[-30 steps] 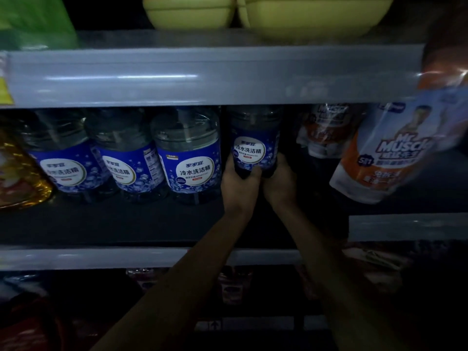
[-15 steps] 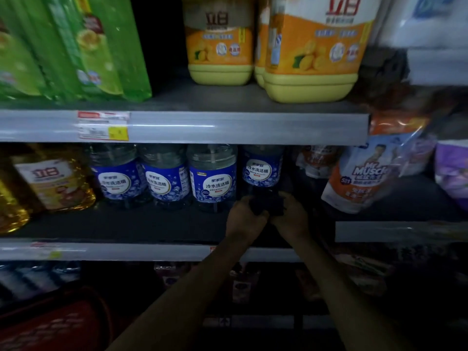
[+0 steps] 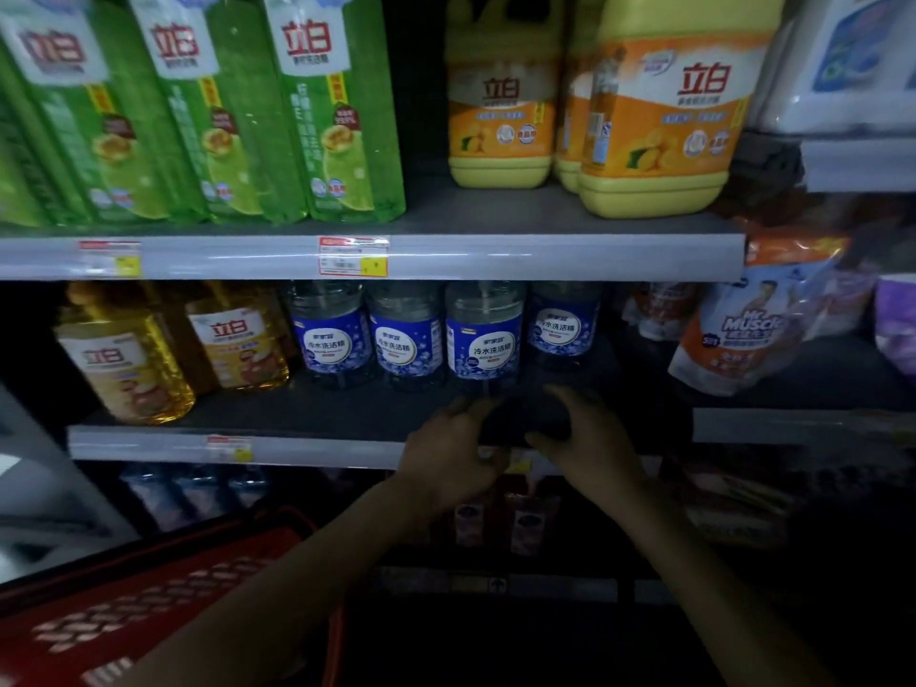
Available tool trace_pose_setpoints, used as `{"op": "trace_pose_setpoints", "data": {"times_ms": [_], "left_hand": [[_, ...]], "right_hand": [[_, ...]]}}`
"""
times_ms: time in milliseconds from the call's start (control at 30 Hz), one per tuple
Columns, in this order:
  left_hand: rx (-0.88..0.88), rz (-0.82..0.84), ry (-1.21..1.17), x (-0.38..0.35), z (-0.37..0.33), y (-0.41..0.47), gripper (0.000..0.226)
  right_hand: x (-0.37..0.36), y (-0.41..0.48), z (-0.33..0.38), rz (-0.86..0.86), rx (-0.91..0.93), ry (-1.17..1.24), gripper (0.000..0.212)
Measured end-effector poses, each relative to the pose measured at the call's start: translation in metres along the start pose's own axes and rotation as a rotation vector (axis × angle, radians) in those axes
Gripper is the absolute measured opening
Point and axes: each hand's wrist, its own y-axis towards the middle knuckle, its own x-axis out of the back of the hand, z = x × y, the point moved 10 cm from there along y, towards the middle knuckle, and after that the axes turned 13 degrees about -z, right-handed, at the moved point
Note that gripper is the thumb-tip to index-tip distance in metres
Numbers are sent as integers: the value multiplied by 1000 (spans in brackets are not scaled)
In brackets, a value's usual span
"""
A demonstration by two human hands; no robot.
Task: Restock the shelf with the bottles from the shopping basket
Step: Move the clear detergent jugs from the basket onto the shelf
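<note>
Several clear bottles with blue labels (image 3: pixel 483 347) stand in a row on the middle shelf (image 3: pixel 297 414). The rightmost one (image 3: pixel 562 329) sits a little further back than its neighbours. My left hand (image 3: pixel 451 458) and my right hand (image 3: pixel 590 438) hover side by side at the shelf's front edge, below and in front of that bottle, touching none of the bottles. Their fingers are loosely curled, and only a dark patch lies between them. The red shopping basket (image 3: pixel 148 612) shows at the lower left, its inside out of view.
Golden bottles (image 3: pixel 124 359) stand left of the blue row. Orange and white refill pouches (image 3: pixel 733 334) hang to the right. The upper shelf holds green packs (image 3: pixel 198 106) and yellow jugs (image 3: pixel 654 116). More bottles (image 3: pixel 193 493) sit dimly on the lower shelf.
Both hands let go of the rightmost blue-label bottle and drew back to the shelf's front edge. The view pulled away and down, bringing the upper shelf and the basket into sight.
</note>
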Motion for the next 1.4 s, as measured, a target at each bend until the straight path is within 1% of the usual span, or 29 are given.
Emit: {"op": "trace_pose_setpoints", "data": {"times_ms": [133, 300, 400, 633, 733, 833, 967, 1067, 1200, 1233, 1333, 1400], "left_hand": [[11, -15, 84, 41, 33, -40, 68], [81, -46, 207, 96, 98, -106, 75], [111, -105, 230, 133, 139, -155, 81], [187, -130, 382, 189, 212, -241, 77], [280, -83, 430, 189, 248, -275, 73], [356, 45, 474, 166, 287, -307, 74], [371, 188, 536, 126, 321, -342, 77], [410, 198, 504, 111, 333, -366, 76], [501, 248, 445, 105, 348, -396, 89], [533, 261, 428, 102, 353, -404, 87], [634, 249, 333, 96, 367, -420, 64], [652, 235, 300, 95, 370, -425, 58]], "right_hand": [[-20, -31, 42, 106, 109, -8, 73], [-51, -66, 102, 236, 282, -49, 79], [-77, -86, 139, 290, 407, -72, 81], [-154, -146, 213, 472, 665, -145, 86], [-182, -174, 234, 517, 757, -163, 85], [-213, -206, 241, 625, 840, -177, 81], [-256, -245, 226, 786, 910, -272, 72], [-285, -268, 213, 877, 950, -365, 65], [-324, -290, 195, 984, 971, -461, 55], [-332, -294, 191, 1001, 991, -492, 55], [-350, -309, 182, 1059, 1096, -549, 49], [-360, -319, 177, 1102, 1192, -573, 46]]}}
